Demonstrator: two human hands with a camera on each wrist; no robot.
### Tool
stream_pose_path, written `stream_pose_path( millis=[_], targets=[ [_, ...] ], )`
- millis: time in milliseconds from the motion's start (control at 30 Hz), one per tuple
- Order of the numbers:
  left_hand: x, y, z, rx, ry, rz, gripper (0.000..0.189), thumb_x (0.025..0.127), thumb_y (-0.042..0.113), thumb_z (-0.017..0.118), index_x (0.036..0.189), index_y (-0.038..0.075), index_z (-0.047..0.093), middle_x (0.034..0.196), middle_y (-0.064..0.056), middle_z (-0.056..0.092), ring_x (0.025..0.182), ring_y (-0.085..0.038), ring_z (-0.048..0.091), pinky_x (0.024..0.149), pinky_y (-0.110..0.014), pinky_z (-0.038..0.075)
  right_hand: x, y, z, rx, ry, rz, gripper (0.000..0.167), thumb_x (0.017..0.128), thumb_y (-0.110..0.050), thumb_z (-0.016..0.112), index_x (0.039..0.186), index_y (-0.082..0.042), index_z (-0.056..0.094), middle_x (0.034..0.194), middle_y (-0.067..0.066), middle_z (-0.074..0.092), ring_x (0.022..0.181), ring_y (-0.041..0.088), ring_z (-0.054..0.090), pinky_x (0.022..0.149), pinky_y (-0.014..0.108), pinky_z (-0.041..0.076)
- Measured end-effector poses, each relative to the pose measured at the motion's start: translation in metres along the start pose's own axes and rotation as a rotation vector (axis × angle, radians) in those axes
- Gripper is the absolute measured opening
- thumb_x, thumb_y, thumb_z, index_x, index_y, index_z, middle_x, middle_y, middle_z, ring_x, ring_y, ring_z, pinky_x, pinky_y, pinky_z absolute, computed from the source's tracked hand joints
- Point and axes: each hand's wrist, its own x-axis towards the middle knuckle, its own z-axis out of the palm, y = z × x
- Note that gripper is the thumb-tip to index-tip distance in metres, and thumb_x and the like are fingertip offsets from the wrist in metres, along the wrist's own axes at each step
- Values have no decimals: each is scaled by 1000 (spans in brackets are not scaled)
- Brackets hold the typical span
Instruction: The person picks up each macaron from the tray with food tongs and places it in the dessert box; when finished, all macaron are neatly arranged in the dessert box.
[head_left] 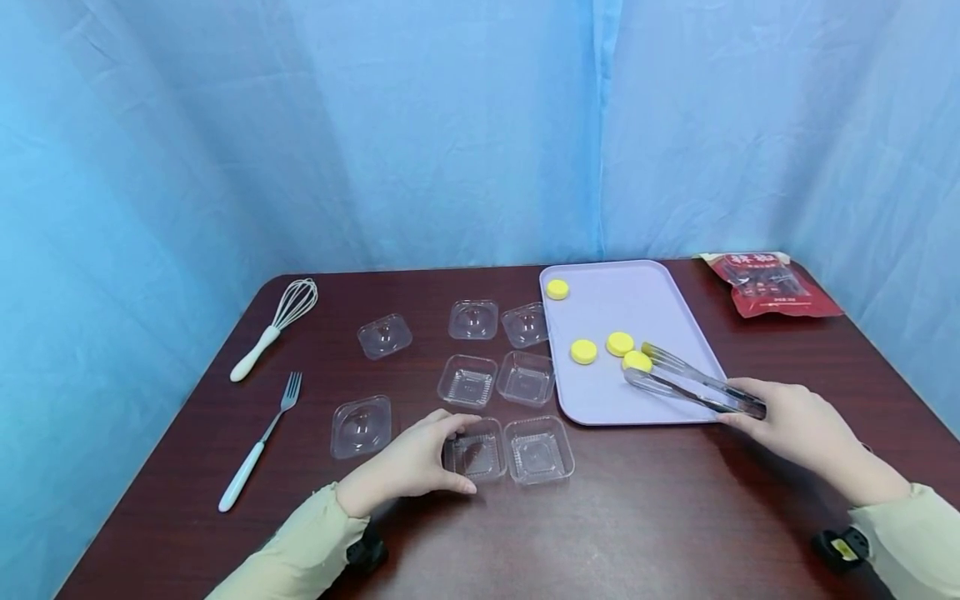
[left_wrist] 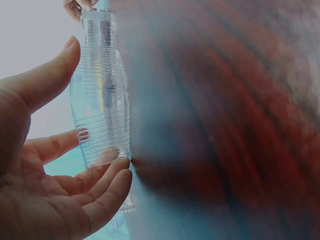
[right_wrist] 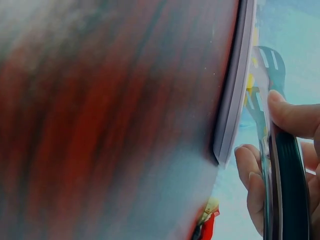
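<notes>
My left hand (head_left: 416, 462) curves around a clear plastic box (head_left: 478, 454), thumb at the near side and fingers at the far rim. In the left wrist view, fingertips (left_wrist: 122, 172) lie against the ribbed wall. My right hand (head_left: 791, 425) grips metal tongs (head_left: 701, 398) with dark handles. Their spread tips stand on either side of a yellow round piece (head_left: 637, 361) on the lilac tray (head_left: 637, 408). Beside it lie more yellow pieces (head_left: 583, 352). An open box (head_left: 540, 450) sits directly right of the one in my left hand.
Behind the left hand stand two more boxes (head_left: 467, 383), with several clear lids (head_left: 473, 320) further back and left. A fork (head_left: 258, 446) and a whisk (head_left: 273, 332) lie at the left. A red package (head_left: 772, 285) is at the back right, before a blue curtain (head_left: 450, 133).
</notes>
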Motion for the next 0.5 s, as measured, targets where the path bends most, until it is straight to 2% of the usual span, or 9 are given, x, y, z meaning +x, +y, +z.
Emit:
stream_pose_path(
  millis=[300, 400, 500],
  targets=[
    [-1, 1, -4, -16, -32, -26, 79, 65, 29, 86, 135, 12, 53, 108, -8, 54, 91, -16, 53, 83, -36, 47, 1, -1, 0, 5, -4, 17, 59, 75, -32, 78, 118, 4, 63, 99, 29, 67, 78, 33, 66, 65, 52, 51],
    [-1, 0, -6, -15, -41, -19, 78, 66, 27, 86, 134, 11, 53, 111, -9, 54, 93, -17, 54, 85, -36, 47, 1, -2, -1, -1, 3, 13, 58, 74, -31, 79, 118, 4, 63, 93, 27, 69, 63, 22, 60, 55, 41, 49],
    [-1, 0, -6, -24, -38, -15, 77, 66, 26, 86, 133, 10, 53, 114, -10, 55, 98, -19, 55, 89, -39, 47, 1, -4, -2, -6, 18, 6, 57, 74, -30, 79, 117, 4, 64, 86, 23, 70, 56, 13, 49, 50, 31, 40]
  ],
)
